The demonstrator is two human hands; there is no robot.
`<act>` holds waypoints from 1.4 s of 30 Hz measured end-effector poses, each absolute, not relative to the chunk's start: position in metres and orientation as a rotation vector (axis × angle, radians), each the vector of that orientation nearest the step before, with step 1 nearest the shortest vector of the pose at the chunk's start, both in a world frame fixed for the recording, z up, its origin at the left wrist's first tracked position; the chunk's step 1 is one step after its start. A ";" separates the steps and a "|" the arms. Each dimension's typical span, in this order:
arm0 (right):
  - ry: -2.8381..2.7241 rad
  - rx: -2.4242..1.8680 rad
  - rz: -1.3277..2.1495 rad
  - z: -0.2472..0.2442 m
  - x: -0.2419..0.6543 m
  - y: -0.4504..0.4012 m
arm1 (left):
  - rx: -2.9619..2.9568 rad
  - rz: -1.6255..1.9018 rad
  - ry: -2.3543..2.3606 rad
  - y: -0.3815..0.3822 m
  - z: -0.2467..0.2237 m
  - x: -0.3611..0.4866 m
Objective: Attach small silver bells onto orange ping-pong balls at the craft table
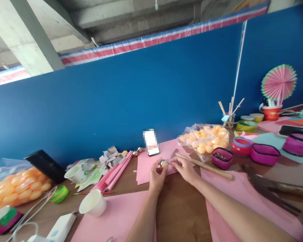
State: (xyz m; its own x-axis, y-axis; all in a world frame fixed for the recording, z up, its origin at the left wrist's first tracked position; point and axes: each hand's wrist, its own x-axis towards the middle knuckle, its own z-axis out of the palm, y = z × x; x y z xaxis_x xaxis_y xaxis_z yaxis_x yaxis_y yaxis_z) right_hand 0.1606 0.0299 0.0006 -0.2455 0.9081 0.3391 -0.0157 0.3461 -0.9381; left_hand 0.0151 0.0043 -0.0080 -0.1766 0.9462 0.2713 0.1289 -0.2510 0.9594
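Observation:
My left hand holds a small shiny silvery ball between thumb and fingers, above the middle of the table. A yellowish patch shows on the ball's near side. Close at its right, my right hand has its fingertips pinched together beside the ball. Whatever those fingertips grip is too small to make out. Under and behind both hands lies a pink sheet. A hammer with a wooden handle rests just right of my right hand. Two more shiny balls sit at the back.
Bags of orange balls stand at back right and far left. A phone leans at the back. A white cup and pink strips lie left. Purple containers and a dark metal tool occupy the right.

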 end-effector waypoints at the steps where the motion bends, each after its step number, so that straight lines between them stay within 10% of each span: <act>1: -1.539 -0.826 1.112 0.001 0.160 0.029 | 1.402 1.493 1.302 0.004 -0.009 0.015; 42: -1.550 -0.841 1.221 0.005 0.157 0.023 | 1.762 1.500 1.362 0.002 -0.010 0.020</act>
